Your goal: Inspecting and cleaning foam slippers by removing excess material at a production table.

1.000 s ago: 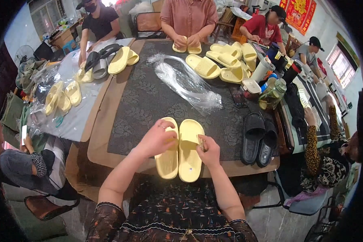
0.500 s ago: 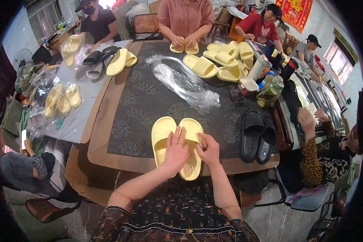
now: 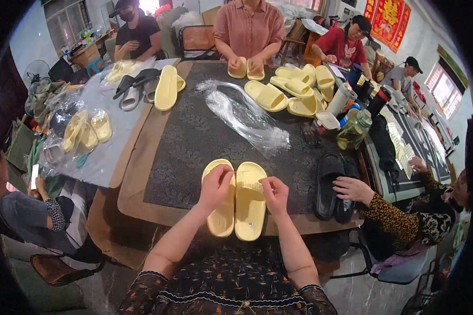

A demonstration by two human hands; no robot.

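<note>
A pair of pale yellow slide slippers lies side by side at the near edge of the dark, patterned table mat, toes pointing away from me. Over the strap of the left slipper [image 3: 222,215] is my left hand [image 3: 215,186], its fingers curled in; what they hold, if anything, is hidden. My right hand [image 3: 276,195] is closed at the outer edge of the right slipper's ribbed strap [image 3: 249,190], thumb and fingertips together against it. Both insoles show behind the straps, and a small mark is at the right heel.
Crumpled clear plastic bags [image 3: 242,115] lie mid-table. More yellow slippers [image 3: 294,86] are piled at the far right near bottles and a jar [image 3: 355,128]. A co-worker's hand [image 3: 355,190] touches black slippers [image 3: 328,186] on my right. Bagged slippers [image 3: 86,131] cover the left table.
My left hand has gone from lying flat across the slippers to curling over the left one's strap. At right, a co-worker's hand has come down onto the black slippers.
</note>
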